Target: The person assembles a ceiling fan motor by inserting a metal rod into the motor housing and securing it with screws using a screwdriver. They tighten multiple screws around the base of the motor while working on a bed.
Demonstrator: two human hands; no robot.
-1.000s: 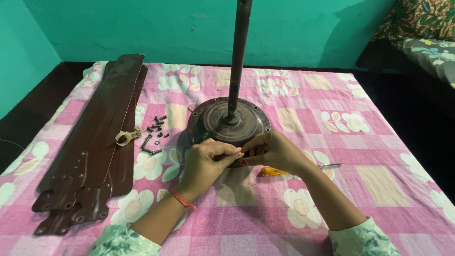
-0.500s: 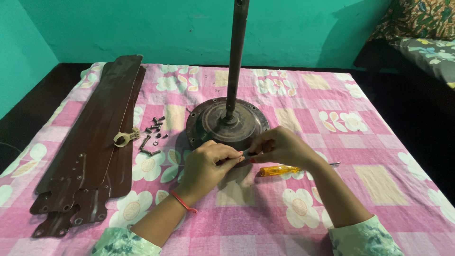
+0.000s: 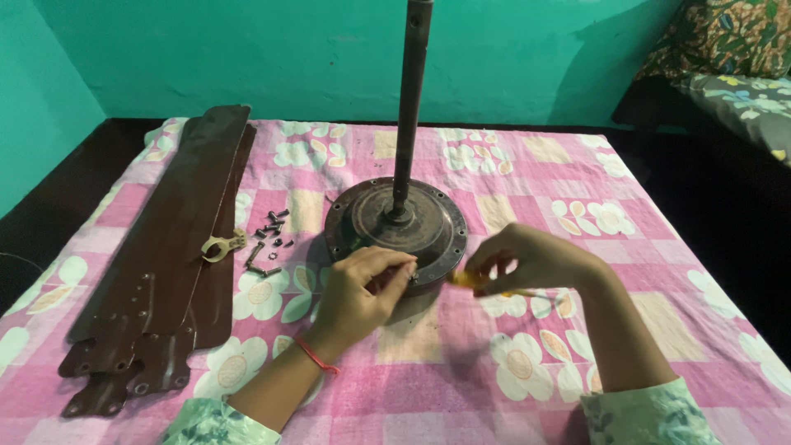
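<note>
Left hand (image 3: 362,288) is pinched narrow, fingertips at the 6 o'clock rim of the round fan motor housing (image 3: 395,227); whether it holds a small part cannot be told. Right hand (image 3: 535,259), fingers curled, closes on the yellow-handled screwdriver (image 3: 470,281) lying at 4 o'clock of the housing. The downrod (image 3: 410,107) stands upright from the housing centre. Loose screws (image 3: 270,239) and a beige clamp (image 3: 221,245) lie at 9 o'clock; stacked brown fan blades (image 3: 165,247) beyond them.
</note>
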